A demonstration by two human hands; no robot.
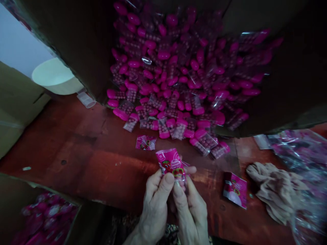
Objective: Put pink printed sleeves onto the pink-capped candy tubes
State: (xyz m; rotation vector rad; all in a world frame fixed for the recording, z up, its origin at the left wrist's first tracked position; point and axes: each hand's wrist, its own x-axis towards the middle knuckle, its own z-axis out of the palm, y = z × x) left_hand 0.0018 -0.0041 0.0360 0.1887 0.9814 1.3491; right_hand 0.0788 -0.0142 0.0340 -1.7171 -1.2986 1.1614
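Both hands meet at the front of the table around a pink printed label sleeve [171,165] with a strawberry picture. My left hand [154,200] is closed on its lower left, the thumb lying across the front. My right hand [191,206] pinches the lower edge, and one finger sticks out behind. Below the sleeve a bit of clear plastic with pale pink balls [182,184] shows by the right thumb; most of it is hidden by the fingers. A similar flat pink sleeve [145,142] lies just beyond the hands.
A big cardboard box [87,44] spills clear candy containers with pink caps [178,127] onto the red table [84,149]. To the right are a stack of pink labels [235,190], a crumpled cloth [277,189] and plastic bags. Lower left, another box holds pink packs [48,214].
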